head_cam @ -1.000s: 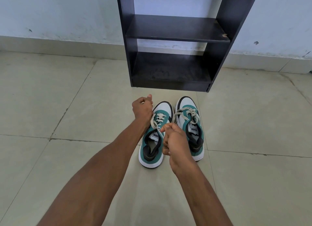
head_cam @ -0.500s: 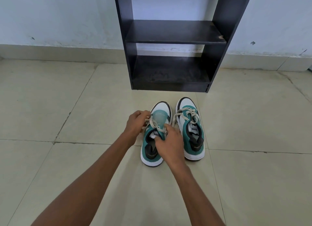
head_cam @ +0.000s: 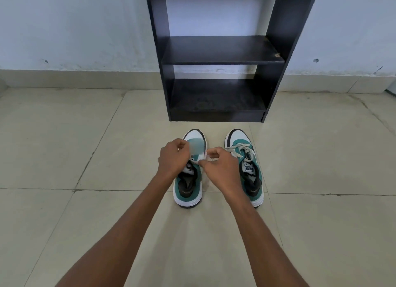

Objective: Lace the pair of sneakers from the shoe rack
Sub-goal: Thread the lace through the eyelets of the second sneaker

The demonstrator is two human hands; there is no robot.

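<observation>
Two teal, white and black sneakers stand side by side on the tiled floor, toes toward the rack. Over the left sneaker, my left hand and my right hand are both closed on its pale lace, which runs between them across the tongue. Most of that shoe's lacing is hidden behind my hands. The right sneaker stands untouched, its lace lying in loose loops on top.
A black shoe rack with bare shelves stands against the pale wall just beyond the sneakers. Beige floor tiles spread to both sides and toward me.
My left hand came down from beside the toe to the tongue. My right hand moved forward to meet it. The view tilted up, showing more of the rack.
</observation>
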